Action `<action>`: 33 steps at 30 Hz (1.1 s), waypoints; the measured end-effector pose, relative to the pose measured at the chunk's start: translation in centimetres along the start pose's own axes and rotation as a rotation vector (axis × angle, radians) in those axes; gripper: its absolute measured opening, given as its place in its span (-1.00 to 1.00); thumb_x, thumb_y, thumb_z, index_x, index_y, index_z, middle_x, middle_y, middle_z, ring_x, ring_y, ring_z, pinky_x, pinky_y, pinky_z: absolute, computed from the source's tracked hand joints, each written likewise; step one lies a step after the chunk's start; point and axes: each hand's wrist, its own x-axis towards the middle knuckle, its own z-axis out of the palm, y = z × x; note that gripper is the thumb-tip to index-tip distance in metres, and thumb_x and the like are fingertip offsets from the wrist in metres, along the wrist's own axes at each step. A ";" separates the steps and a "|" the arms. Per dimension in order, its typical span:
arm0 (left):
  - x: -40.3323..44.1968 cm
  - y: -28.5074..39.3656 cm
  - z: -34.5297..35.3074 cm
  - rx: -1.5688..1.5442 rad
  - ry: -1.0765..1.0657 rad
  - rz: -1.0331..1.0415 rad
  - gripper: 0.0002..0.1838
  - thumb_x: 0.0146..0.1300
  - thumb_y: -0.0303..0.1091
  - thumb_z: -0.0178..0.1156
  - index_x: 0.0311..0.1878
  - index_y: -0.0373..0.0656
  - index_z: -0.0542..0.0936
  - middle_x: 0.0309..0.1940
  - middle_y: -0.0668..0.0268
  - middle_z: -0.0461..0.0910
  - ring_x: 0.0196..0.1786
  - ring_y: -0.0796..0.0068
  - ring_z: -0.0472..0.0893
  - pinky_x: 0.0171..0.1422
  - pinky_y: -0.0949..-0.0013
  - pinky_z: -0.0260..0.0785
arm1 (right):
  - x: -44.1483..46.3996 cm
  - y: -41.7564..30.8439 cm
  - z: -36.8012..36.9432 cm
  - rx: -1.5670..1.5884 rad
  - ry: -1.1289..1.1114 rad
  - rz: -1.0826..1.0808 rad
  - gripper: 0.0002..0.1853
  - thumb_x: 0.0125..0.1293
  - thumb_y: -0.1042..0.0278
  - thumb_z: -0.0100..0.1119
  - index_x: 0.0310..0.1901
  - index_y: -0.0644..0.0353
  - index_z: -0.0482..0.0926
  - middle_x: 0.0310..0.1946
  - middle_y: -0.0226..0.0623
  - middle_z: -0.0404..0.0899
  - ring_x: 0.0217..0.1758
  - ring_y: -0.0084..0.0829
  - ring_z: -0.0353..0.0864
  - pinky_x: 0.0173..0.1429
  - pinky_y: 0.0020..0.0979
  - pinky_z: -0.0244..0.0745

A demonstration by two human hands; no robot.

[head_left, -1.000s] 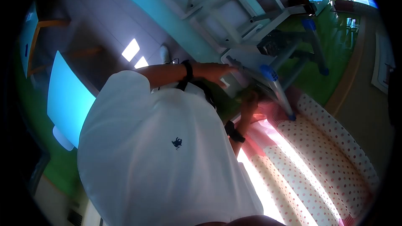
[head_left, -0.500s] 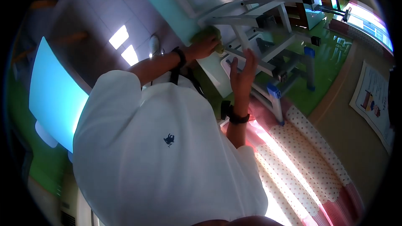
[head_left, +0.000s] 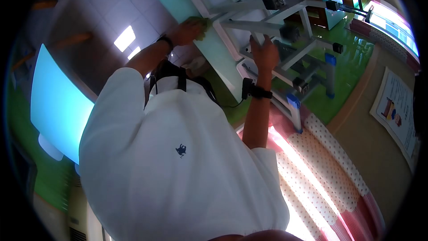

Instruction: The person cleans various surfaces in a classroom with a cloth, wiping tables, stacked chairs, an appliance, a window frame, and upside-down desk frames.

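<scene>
My left hand (head_left: 186, 33) is closed on a yellow-green cloth (head_left: 203, 27), which lies against the pale blue tabletop (head_left: 214, 58). To its right, my right hand (head_left: 266, 54) grips a grey metal leg (head_left: 257, 39) of the upturned furniture stacked on that tabletop. Its fingers wrap round the tube close to the white-grey panel. Grey tubes with black end caps (head_left: 273, 2) stick out beyond both hands.
A blue-capped metal frame (head_left: 294, 102) stands right of my right hand, beside a dotted pink and white curtain (head_left: 321, 165). Another light blue tabletop (head_left: 60, 102) is at the left. A printed sheet (head_left: 394, 111) hangs on the right wall.
My left hand has moved left along the tabletop with the cloth. My right hand, open and raised half a second ago, has moved up and taken hold of the metal leg.
</scene>
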 end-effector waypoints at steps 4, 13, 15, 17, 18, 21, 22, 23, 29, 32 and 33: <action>-1.0 -1.2 0.9 0.049 0.059 -0.043 -0.45 0.07 -0.32 0.27 0.19 -0.12 0.46 0.23 0.15 0.37 0.41 0.05 0.26 0.44 -0.04 0.14 | 0.2 0.5 0.3 -0.058 0.028 -0.018 -0.45 0.07 -0.13 0.27 0.01 0.06 0.64 -0.36 -0.03 0.70 -0.25 0.05 0.68 -0.13 -0.03 0.57; 2.0 8.3 6.3 0.060 -0.068 0.170 -0.48 0.07 -0.23 0.28 0.18 0.07 0.51 0.30 0.18 0.32 0.40 0.04 0.25 0.29 -0.33 0.14 | 0.3 0.9 1.0 -0.084 0.043 -0.026 -0.46 0.06 -0.10 0.28 0.03 0.04 0.64 -0.39 0.00 0.68 -0.26 0.04 0.69 -0.12 0.00 0.57; 2.3 8.3 7.4 0.087 -0.090 0.270 -0.47 0.07 -0.20 0.28 0.19 0.11 0.50 0.30 0.19 0.32 0.39 0.05 0.26 0.26 -0.31 0.17 | 0.3 0.7 0.8 -0.089 0.051 -0.037 -0.46 0.06 -0.09 0.29 0.03 0.05 0.64 -0.40 0.02 0.68 -0.27 0.04 0.69 -0.13 -0.01 0.57; 2.2 7.8 8.2 0.066 0.022 0.210 -0.49 0.06 -0.22 0.26 0.15 0.05 0.51 0.23 0.24 0.38 0.32 0.12 0.32 0.21 -0.14 0.27 | 0.3 0.6 0.6 -0.092 0.041 -0.028 -0.46 0.06 -0.09 0.29 0.03 0.06 0.64 -0.40 0.01 0.68 -0.28 0.04 0.69 -0.13 -0.02 0.58; 2.3 7.4 7.7 0.065 0.013 0.218 -0.49 0.06 -0.22 0.26 0.15 0.05 0.51 0.23 0.24 0.38 0.32 0.12 0.32 0.21 -0.14 0.27 | 0.1 0.6 0.6 -0.095 0.028 -0.025 -0.46 0.06 -0.09 0.30 0.03 0.06 0.63 -0.40 0.01 0.68 -0.29 0.04 0.69 -0.13 -0.02 0.58; 2.8 4.6 5.2 -0.034 -0.049 0.102 -0.57 0.05 -0.33 0.24 0.06 -0.04 0.54 0.15 0.26 0.42 0.23 0.17 0.38 0.19 0.08 0.34 | 0.3 0.7 0.7 -0.074 0.012 -0.009 -0.46 0.06 -0.08 0.30 0.02 0.07 0.64 -0.39 -0.01 0.69 -0.29 0.03 0.69 -0.13 -0.03 0.59; 2.4 3.1 4.6 -0.070 -0.006 0.084 -0.61 0.05 -0.39 0.21 0.02 -0.07 0.55 0.11 0.26 0.44 0.19 0.16 0.40 0.17 0.15 0.36 | 0.4 0.5 0.6 -0.057 0.016 -0.002 -0.46 0.06 -0.08 0.30 0.02 0.07 0.64 -0.39 -0.01 0.69 -0.29 0.03 0.69 -0.13 -0.03 0.59; 1.8 1.9 3.9 -0.107 0.035 0.067 -0.65 0.06 -0.45 0.19 -0.02 -0.11 0.55 0.07 0.25 0.46 0.16 0.16 0.41 0.15 0.22 0.37 | 0.3 0.4 0.3 -0.067 -0.004 0.009 -0.47 0.06 -0.08 0.30 0.01 0.07 0.64 -0.39 -0.02 0.69 -0.29 0.02 0.70 -0.13 -0.04 0.59; 0.7 -1.7 1.3 -0.116 0.111 -0.182 -0.58 -0.03 -0.57 0.20 0.00 -0.16 0.55 0.06 0.20 0.48 0.15 0.11 0.43 0.16 0.16 0.36 | 0.2 0.6 0.3 -0.078 -0.041 0.038 -0.50 0.09 -0.10 0.29 -0.04 0.10 0.66 -0.39 -0.03 0.69 -0.29 -0.01 0.71 -0.13 -0.05 0.59; 2.4 1.6 2.5 -0.075 0.205 0.072 -0.61 0.02 -0.50 0.20 0.00 -0.16 0.56 0.06 0.17 0.48 0.13 0.11 0.45 0.17 0.14 0.31 | 0.5 0.3 0.3 -0.097 -0.043 0.040 -0.51 0.09 -0.11 0.28 -0.08 0.11 0.66 -0.40 -0.04 0.69 -0.29 -0.01 0.71 -0.13 -0.05 0.59; 3.7 2.9 2.7 -0.108 0.115 0.084 -0.65 0.03 -0.48 0.18 -0.04 -0.16 0.56 0.04 0.18 0.48 0.11 0.11 0.44 0.17 0.14 0.31 | 0.3 0.3 0.3 -0.094 -0.051 0.056 -0.51 0.09 -0.11 0.28 -0.10 0.12 0.66 -0.40 -0.04 0.69 -0.29 0.00 0.70 -0.13 -0.05 0.59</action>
